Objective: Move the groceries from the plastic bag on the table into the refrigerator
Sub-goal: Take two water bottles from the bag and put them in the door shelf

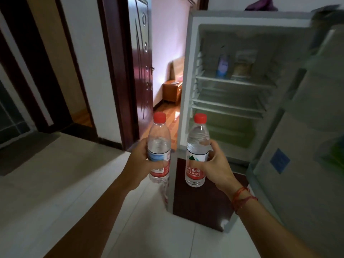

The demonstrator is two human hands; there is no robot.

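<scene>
I'm mid-carry: left hand [141, 159] and right hand [217, 164] each grip a bottle [159, 144], next shelving them in the open fridge [232, 84] at upper right.

The left forearm [104, 211] and right forearm [275, 224] are bare back from the grip. Just behind the right hand [216, 165] a red thread bracelet [242, 199] circles the wrist — several thin strands, loosely wound

The left bottle [160, 138] is clear, with a red cap [159, 117] and a blue, white and red label. The right bottle [197, 138] is clear and red-capped, with a green mark on white above a red band. The refrigerator [186, 71] is grey outside and white inside, and its sticker [279, 161] is blue. The bracelet [242, 198] is red.
</scene>
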